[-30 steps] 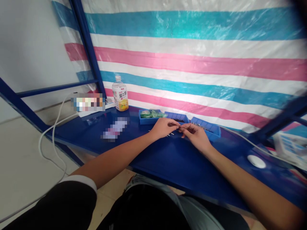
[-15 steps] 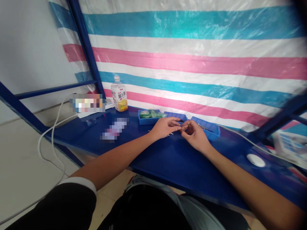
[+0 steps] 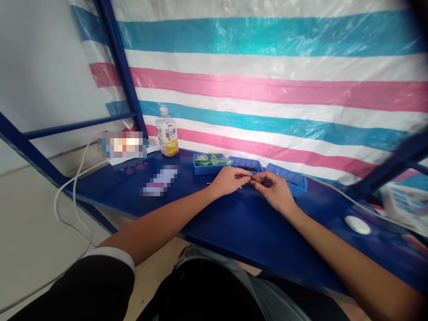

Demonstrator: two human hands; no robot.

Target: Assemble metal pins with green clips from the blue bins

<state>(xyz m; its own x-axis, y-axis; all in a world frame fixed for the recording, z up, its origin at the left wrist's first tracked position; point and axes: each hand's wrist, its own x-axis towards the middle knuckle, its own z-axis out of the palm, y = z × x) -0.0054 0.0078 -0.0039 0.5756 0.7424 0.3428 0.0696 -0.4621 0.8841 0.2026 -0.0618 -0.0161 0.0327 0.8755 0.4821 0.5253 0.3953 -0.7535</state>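
Note:
My left hand point(image 3: 230, 180) and my right hand point(image 3: 273, 189) meet fingertip to fingertip over the blue table point(image 3: 234, 223), each pinched on a small thin part too tiny to name. A few thin metal pins point(image 3: 210, 183) lie on the table by my left hand. Just behind my hands stand three shallow blue trays: one with green packets point(image 3: 207, 162), one with small dark pieces point(image 3: 246, 165), and one at the right point(image 3: 290, 178).
A tea bottle point(image 3: 166, 136) stands at the back left beside a white power strip point(image 3: 123, 154) with a cable hanging off the edge. A white round object point(image 3: 357, 224) lies at the right. A striped tarp point(image 3: 267, 89) forms the back wall.
My hands stayed together over the same spot; the fingers shifted slightly, the right hand's fingers curling in and then pinching again toward the left.

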